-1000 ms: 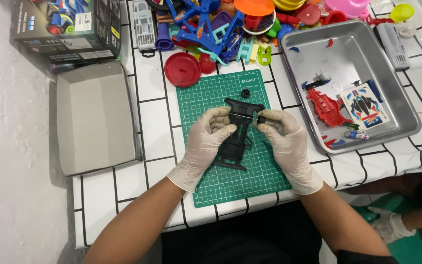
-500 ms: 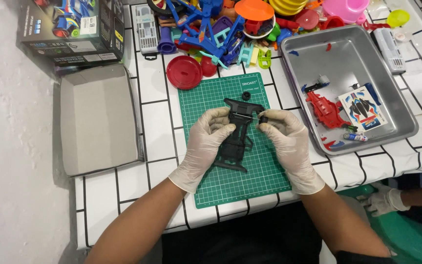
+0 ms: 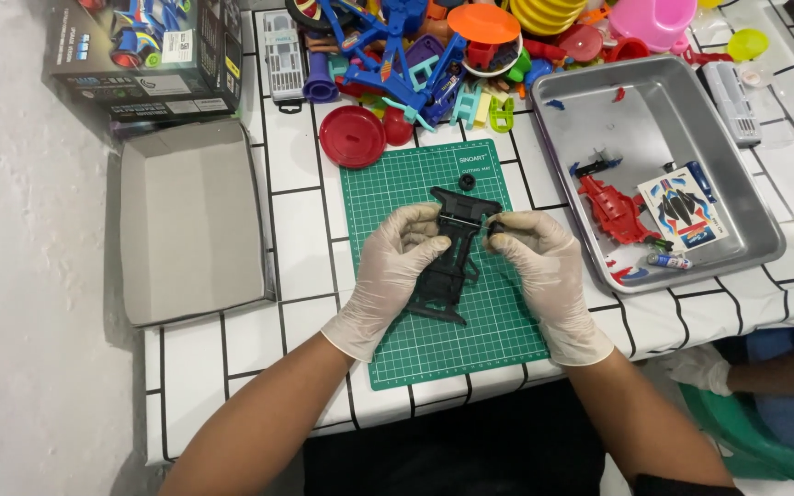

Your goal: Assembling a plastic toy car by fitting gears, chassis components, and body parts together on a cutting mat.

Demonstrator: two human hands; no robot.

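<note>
Both gloved hands are working over the green mat (image 3: 434, 321), which is giving the small parts a flat bed. The left hand (image 3: 395, 266) is gripping the black chassis (image 3: 448, 262) along its left edge, pinning it low over the mat's middle. The right hand (image 3: 539, 262) is pinching a small black part (image 3: 496, 225) at the chassis's upper right corner, seemingly lining it up. A loose black wheel (image 3: 467, 181) is lying just above. The steel tray (image 3: 737, 184) on the right is keeping the red body (image 3: 613, 209) and sticker sheet (image 3: 682, 207) within reach.
</note>
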